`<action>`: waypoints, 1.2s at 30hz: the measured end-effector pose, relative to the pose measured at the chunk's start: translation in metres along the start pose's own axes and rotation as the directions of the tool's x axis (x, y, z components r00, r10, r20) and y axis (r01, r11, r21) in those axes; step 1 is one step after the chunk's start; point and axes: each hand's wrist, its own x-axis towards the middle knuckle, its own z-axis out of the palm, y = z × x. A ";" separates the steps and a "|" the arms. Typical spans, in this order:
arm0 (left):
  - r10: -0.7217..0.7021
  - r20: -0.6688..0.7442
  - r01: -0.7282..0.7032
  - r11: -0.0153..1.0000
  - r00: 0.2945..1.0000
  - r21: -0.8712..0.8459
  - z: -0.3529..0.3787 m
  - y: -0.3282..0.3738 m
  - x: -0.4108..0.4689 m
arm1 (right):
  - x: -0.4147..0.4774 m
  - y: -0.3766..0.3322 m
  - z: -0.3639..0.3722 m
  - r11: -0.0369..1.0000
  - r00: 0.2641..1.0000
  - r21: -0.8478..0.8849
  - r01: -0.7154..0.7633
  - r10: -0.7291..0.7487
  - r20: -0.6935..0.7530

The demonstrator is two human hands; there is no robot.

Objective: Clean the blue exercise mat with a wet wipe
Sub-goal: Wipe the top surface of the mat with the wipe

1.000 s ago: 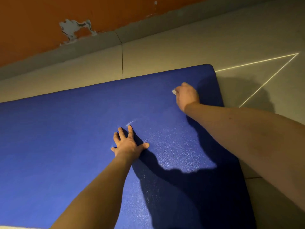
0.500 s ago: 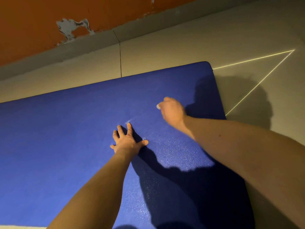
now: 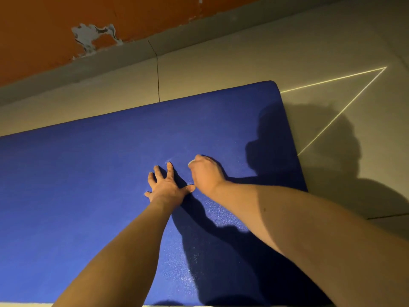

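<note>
Blue mat (image 3: 88, 196) lies on the floor (image 3: 221, 69). My left hand (image 3: 167, 187) presses its middle, fingers spread, to steady it; my right hand (image 3: 205, 173) beside grips what seems the wet wipe (image 3: 190, 163).

The left hand (image 3: 167, 187) lies flat on the blue mat (image 3: 77, 196), right in the way of the right hand (image 3: 205, 173) and its wet wipe (image 3: 190, 163), which sit just beside it. Past the left hand, the mat is wide open. Up top, the mat is open to its far edge, then comes floor (image 3: 232, 63) and the wall (image 3: 39, 29).
</note>
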 end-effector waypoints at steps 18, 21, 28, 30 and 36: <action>0.033 -0.006 -0.034 0.992 0.999 -0.122 0.044 -0.035 -0.076 | -0.030 -0.028 0.027 0.998 0.999 -0.048 0.030 -0.029 0.020; 0.010 -0.004 -0.011 0.993 1.000 -0.121 0.050 -0.034 -0.077 | -0.033 -0.021 0.024 0.991 0.994 -0.079 0.105 -0.104 0.018; 0.008 -0.004 -0.008 0.996 1.000 -0.088 0.052 -0.033 -0.075 | -0.026 0.089 -0.034 0.975 0.982 -0.167 -0.144 0.120 -0.142; 0.009 -0.008 -0.010 0.997 1.000 -0.081 0.052 -0.032 -0.075 | -0.029 0.088 -0.033 0.971 0.973 -0.151 -0.186 0.161 -0.164; 0.033 -0.009 -0.034 0.994 0.999 -0.100 0.053 -0.037 -0.078 | -0.038 0.003 0.021 0.986 0.986 -0.065 -0.151 0.146 -0.078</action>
